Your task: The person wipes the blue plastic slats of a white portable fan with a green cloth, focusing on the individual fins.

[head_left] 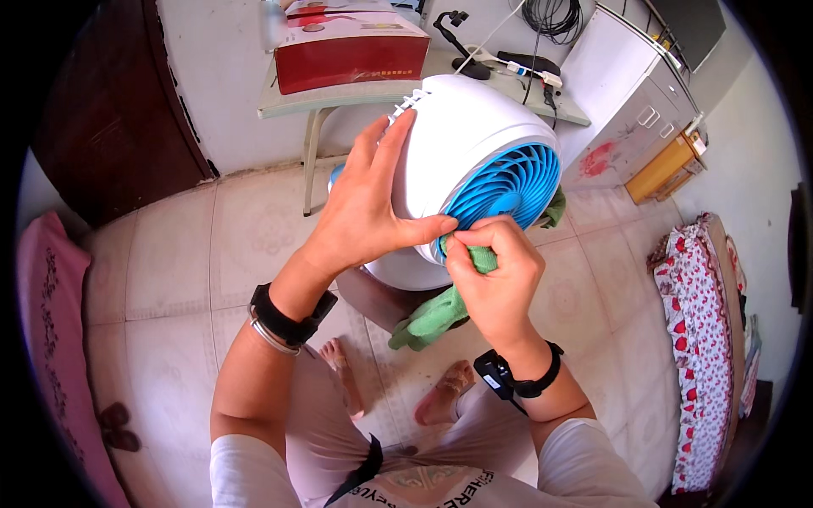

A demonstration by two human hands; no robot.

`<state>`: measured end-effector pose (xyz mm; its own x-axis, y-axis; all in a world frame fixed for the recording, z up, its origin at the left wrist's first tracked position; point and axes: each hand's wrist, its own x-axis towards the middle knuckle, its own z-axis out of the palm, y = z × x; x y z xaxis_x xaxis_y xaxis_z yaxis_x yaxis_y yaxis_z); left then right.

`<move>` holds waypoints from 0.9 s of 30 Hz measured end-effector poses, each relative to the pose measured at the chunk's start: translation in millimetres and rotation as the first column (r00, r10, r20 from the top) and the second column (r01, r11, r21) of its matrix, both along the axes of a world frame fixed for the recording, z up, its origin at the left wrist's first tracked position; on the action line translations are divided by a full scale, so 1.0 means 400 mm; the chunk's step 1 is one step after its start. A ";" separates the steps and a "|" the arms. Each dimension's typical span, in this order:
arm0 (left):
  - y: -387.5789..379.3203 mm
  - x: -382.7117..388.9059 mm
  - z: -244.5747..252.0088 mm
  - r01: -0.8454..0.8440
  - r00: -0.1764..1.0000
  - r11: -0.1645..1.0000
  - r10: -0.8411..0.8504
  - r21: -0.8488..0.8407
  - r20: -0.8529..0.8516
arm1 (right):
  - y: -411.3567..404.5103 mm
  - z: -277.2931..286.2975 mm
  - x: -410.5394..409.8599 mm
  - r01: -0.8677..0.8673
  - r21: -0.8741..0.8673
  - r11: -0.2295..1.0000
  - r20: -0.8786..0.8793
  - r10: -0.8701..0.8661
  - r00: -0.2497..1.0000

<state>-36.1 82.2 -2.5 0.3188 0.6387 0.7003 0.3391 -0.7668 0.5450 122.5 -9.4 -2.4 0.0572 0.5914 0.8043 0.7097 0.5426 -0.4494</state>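
A white electric fan (470,120) with a blue spiral front grille (508,181) stands before me, its face turned to the right and down. My left hand (368,197) is spread over the fan's housing, fingers at the vented back edge and thumb at the front rim. Between the fingertips and thumb of my right hand (498,267) is pinched a green cloth (438,314), pressed to the lower left rim of the grille. The rest of the cloth hangs below the hand. Under the fan, its round base rests on a dark round seat or stool (375,298), partly hidden.
Behind the fan is a table (286,105) with a red and white box (352,60), a black stand (470,66) and a power strip (533,73). A cabinet (635,101) stands to the right. Another green cloth portion (556,209) shows behind the fan. Slippers (117,427) lie at left.
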 end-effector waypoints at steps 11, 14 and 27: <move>0.002 0.004 -0.007 -0.027 0.999 0.995 0.032 0.099 -0.044 | -0.005 -0.049 -0.004 0.056 -0.025 0.998 0.118 -0.053 0.992; 0.000 -0.004 -0.006 -0.045 0.996 0.994 0.053 0.104 -0.076 | -0.003 -0.062 0.000 0.022 0.034 0.999 0.136 -0.026 0.990; 0.004 -0.011 -0.012 -0.035 0.993 0.994 0.046 0.104 -0.105 | -0.008 -0.065 0.005 -0.059 0.009 0.998 0.063 0.059 0.996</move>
<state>-40.5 83.8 -7.4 0.3713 0.5799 0.7251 0.4231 -0.8008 0.4239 124.5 -12.8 -28.3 -0.0282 0.5834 0.8117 0.7028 0.5890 -0.3989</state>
